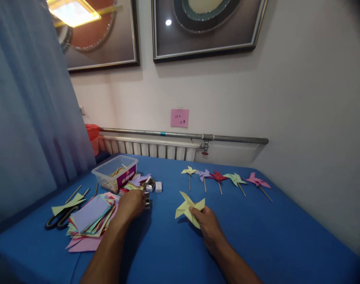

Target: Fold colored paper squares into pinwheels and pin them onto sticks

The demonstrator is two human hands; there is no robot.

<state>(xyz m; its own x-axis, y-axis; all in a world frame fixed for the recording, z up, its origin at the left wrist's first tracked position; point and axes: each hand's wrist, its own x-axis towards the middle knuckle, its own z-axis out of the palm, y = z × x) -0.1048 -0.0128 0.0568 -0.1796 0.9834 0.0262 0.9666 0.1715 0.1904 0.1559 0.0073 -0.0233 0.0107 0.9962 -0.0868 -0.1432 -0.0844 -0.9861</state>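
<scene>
My right hand (pixel 207 223) pinches a pale yellow paper pinwheel (pixel 186 206) between thumb and fingers, above the blue-covered table. No stick shows on this pinwheel. My left hand (pixel 133 203) reaches forward with its fingers curled. At its fingertips is a small dark and shiny metal object (pixel 147 202), partly hidden by the hand; its kind cannot be made out. Just beyond that hand are a small open box (pixel 150 185), a small white box (pixel 159 187) and folded paper pieces (pixel 138 180). A stack of coloured paper (pixel 91 215) lies left of my left forearm.
A clear plastic tub (pixel 114 163) with wooden sticks stands at the back left. Black-handled scissors (pixel 61 218) lie under a folded yellow paper (pixel 68 203). Several finished pinwheels on sticks, one of them red (pixel 218 176), are lined up at the back right. A radiator pipe (pixel 180 135) runs behind.
</scene>
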